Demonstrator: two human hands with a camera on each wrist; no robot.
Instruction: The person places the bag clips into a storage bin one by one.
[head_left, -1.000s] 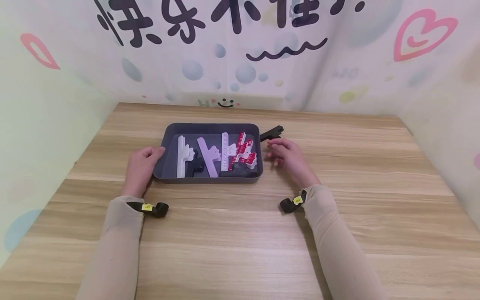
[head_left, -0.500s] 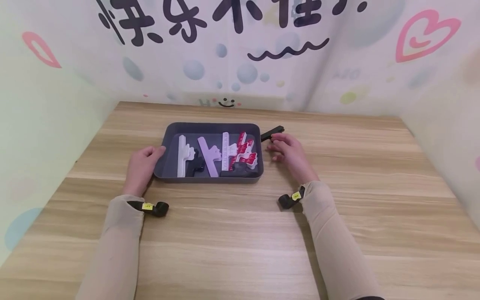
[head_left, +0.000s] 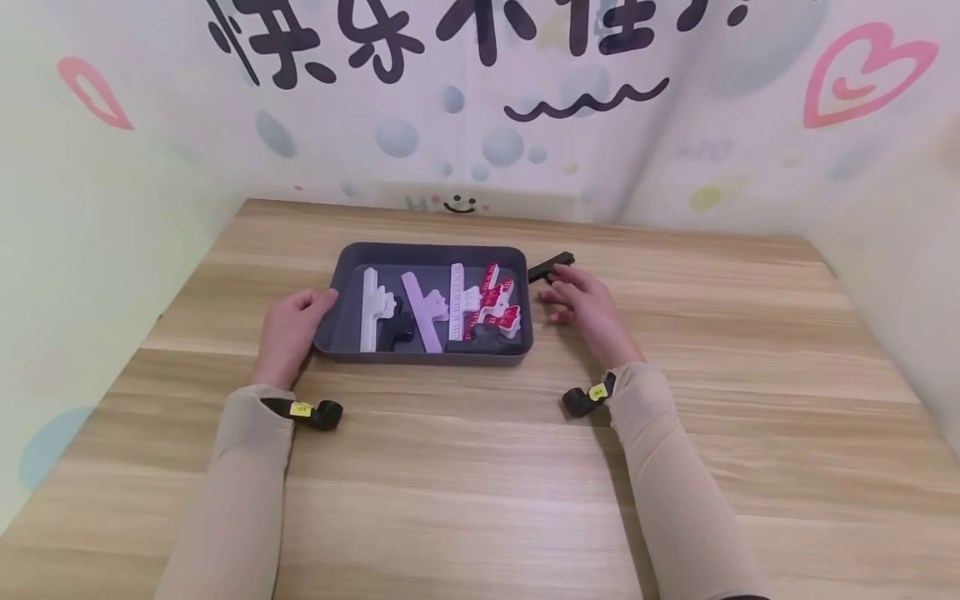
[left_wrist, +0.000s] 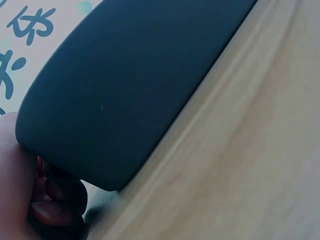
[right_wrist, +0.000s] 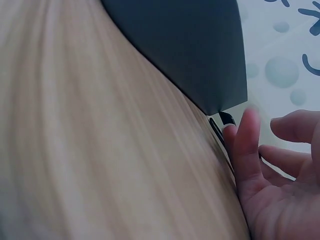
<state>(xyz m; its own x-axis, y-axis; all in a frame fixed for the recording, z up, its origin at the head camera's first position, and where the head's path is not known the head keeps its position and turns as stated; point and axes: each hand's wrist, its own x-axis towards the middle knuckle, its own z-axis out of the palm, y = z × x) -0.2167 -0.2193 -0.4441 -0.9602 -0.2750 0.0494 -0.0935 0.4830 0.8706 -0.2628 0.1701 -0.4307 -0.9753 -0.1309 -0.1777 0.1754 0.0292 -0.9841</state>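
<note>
My left hand (head_left: 291, 323) grips the left end of a dark grey tray (head_left: 423, 359), thumb at the rim. In the left wrist view its fingers (left_wrist: 52, 212) curl below the tray's corner. Inside the tray lie a white clip (head_left: 369, 310), a purple clip (head_left: 422, 312), a pale pink-white clip (head_left: 457, 302), red-and-white clips (head_left: 501, 315) and black clips (head_left: 486, 340). My right hand (head_left: 588, 312) is just right of the tray, fingers loosely bent and apart. Its fingertips overlap a black clip (head_left: 551, 266) lying outside the tray's right end.
The tray sits on a wood-grain table (head_left: 450, 467). A patterned white backdrop (head_left: 525, 100) with dark lettering rises behind the table's far edge and along both sides. Each wrist wears a small black camera, such as the one on the right (head_left: 581, 402).
My right hand has moved slightly forward, its fingertips now over the outside black clip. The left hand stays at the tray's end. The whole head view has shifted a little.
</note>
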